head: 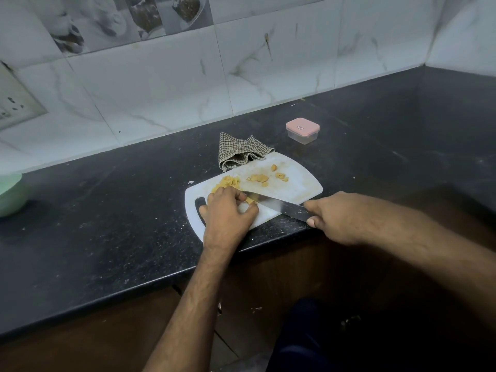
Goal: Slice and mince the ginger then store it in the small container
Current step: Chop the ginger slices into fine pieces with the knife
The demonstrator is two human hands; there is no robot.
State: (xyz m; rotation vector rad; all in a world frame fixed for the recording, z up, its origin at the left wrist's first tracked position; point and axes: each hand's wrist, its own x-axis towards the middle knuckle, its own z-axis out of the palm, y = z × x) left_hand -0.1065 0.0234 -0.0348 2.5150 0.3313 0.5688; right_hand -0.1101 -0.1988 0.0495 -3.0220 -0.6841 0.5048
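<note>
black counter [107, 210], cutting board [300, 183], cloth [239, 151], container [302, 130]

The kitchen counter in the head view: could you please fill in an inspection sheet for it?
Surface: black counter, speckled with crumbs; white cutting board at its front edge.
Job's things: ginger shreds piled by the left hand; ginger chunks mid-board; knife blade down on a piece; small container, pink lid on, behind the board.
Clutter: checked cloth overlapping the board's far edge; green bowl at far left.
Grippers: left hand pinning ginger; right hand gripping the knife handle.
Cables: nothing seen.
Surroundings: tiled wall; wall socket.
</note>
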